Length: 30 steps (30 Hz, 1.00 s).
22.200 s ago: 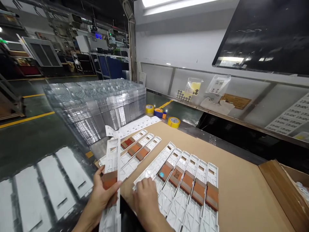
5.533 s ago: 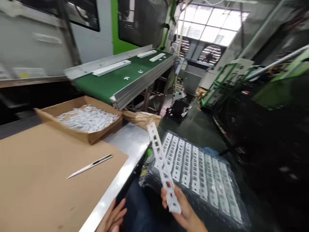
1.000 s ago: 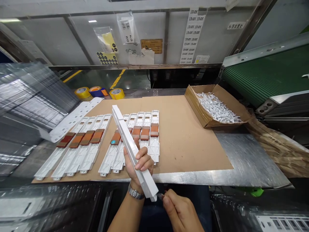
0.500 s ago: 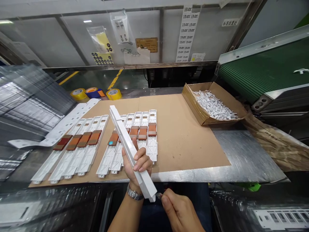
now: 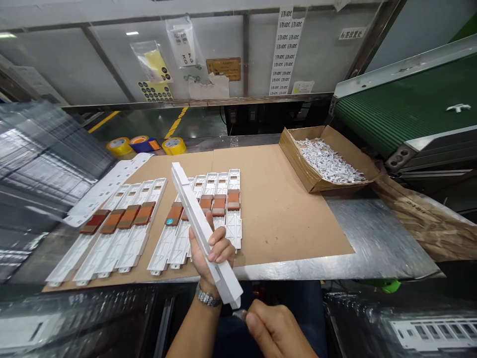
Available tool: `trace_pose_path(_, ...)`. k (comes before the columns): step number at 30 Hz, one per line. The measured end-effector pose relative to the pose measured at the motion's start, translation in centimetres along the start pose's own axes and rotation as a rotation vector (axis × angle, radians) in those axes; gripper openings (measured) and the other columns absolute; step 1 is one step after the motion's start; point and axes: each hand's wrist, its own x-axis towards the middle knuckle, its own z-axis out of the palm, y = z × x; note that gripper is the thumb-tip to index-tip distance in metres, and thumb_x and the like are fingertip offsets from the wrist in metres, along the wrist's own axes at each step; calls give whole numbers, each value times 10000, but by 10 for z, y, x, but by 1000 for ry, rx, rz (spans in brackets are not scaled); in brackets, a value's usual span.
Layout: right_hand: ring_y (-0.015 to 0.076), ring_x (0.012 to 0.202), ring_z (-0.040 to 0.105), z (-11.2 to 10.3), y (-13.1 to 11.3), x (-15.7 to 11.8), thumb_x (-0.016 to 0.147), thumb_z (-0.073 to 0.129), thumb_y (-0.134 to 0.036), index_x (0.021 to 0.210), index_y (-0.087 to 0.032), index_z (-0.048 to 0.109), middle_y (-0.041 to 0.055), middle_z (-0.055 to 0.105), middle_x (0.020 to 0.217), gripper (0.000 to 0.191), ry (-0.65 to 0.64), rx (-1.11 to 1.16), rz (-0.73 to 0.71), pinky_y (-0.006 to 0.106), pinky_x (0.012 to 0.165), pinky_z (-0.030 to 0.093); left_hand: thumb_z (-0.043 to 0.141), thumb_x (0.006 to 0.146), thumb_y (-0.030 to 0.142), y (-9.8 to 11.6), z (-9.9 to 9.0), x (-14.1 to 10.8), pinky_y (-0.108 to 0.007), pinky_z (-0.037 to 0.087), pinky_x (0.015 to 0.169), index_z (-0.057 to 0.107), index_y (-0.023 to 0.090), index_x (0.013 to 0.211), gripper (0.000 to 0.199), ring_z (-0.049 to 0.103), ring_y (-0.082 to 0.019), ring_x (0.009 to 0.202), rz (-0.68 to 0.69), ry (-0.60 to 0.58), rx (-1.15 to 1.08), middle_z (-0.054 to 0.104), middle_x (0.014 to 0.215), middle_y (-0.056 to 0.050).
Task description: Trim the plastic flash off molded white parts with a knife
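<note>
My left hand (image 5: 212,251), with a metal watch on the wrist, is wrapped round a long white plastic strip (image 5: 199,223). The strip is held tilted above the front edge of the table, its lower end towards me. Close to that end is my right hand (image 5: 274,323), closed on a small knife (image 5: 240,314) of which only a short shiny blade shows; its handle is hidden in the fist. The blade tip is just below the strip's end, and I cannot tell whether they touch. Behind my left hand lie several white ribbed strips (image 5: 233,228) with brown blocks (image 5: 219,204) across them.
Brown cardboard (image 5: 268,214) covers much of the metal table (image 5: 387,238). At the back right stands a carton (image 5: 298,164) of small white parts. Tape rolls (image 5: 174,145) sit at the back left, near a white label sheet (image 5: 104,186). A green conveyor (image 5: 410,104) runs at far right.
My right hand's blade has moved slightly down and left past the strip's lower end. My left hand keeps its hold on the strip, and the view has shifted a little.
</note>
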Motion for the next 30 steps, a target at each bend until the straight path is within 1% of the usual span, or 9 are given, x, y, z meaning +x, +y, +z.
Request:
trace_pose_path(3, 102, 552, 441, -4, -1, -6, 956, 324, -492, 669, -206, 472, -40, 454, 594, 431, 36, 53, -28, 207, 544, 328, 319, 914, 489, 2, 7, 1, -162, 439, 455, 513, 226, 1255, 472, 493, -51, 456, 40, 109, 149, 497, 657, 27)
trace_pose_path(6, 132, 617, 530, -11, 6, -10, 962, 338, -441, 888, -222, 613, -5, 548, 682, 360, 191, 182, -65, 216, 578, 424, 416, 847, 505, 3, 15, -2, -307, 530, 613, 545, 192, 1209, 496, 578, -147, 648, 81, 287, 342, 566, 802, -38)
trace_pose_path(8, 158, 711, 576, -15, 12, -12, 965, 353, -380, 1090, -227, 601, 40, 594, 815, 318, 335, 178, -87, 240, 637, 478, 528, 781, 450, 3, 17, -7, -424, 546, 730, 574, 197, 1152, 452, 618, -235, 817, 85, 403, 434, 607, 945, -62)
trace_pose_path(10, 166, 791, 591, -17, 19, -14, 964, 370, -297, 1232, -241, 540, 67, 594, 911, 323, 452, 91, -138, 252, 701, 500, 633, 722, 365, 2, 17, -11, -476, 542, 787, 601, 217, 1080, 389, 621, -294, 937, 91, 501, 529, 629, 1024, -53)
trace_pose_path(13, 151, 780, 587, -14, 28, -14, 950, 388, -198, 1357, -268, 439, 64, 560, 925, 416, 622, -115, -212, 233, 700, 502, 772, 636, 361, -1, 15, -17, -432, 559, 786, 617, 220, 991, 412, 631, -308, 974, 156, 578, 688, 656, 1019, -38)
trace_pose_path(16, 153, 723, 580, -8, 34, -12, 954, 398, -231, 1390, -262, 410, 67, 538, 903, 438, 775, -300, -212, 230, 615, 495, 820, 570, 412, -5, 17, -20, -367, 581, 710, 610, 216, 966, 489, 667, -280, 883, 253, 590, 813, 674, 950, -21)
trace_pose_path(18, 166, 708, 580, -4, 36, -10, 954, 402, -251, 1382, -248, 427, 73, 538, 883, 428, 829, -377, -201, 241, 577, 485, 833, 541, 422, -8, 21, -21, -330, 584, 653, 604, 220, 965, 523, 680, -258, 820, 294, 591, 846, 677, 899, -4)
trace_pose_path(23, 171, 679, 565, -3, 33, -5, 933, 438, -216, 1306, -226, 507, 76, 537, 841, 379, 891, -484, -185, 252, 555, 459, 863, 481, 403, -14, 29, -21, -246, 554, 537, 580, 227, 982, 602, 672, -200, 692, 315, 635, 845, 672, 815, 16)
trace_pose_path(30, 162, 663, 562, -2, 34, -2, 942, 430, -217, 1270, -195, 516, 71, 541, 820, 339, 861, -559, -163, 237, 540, 438, 870, 454, 422, -15, 30, -21, -193, 470, 422, 555, 214, 973, 642, 564, -110, 488, 308, 643, 875, 641, 691, 27)
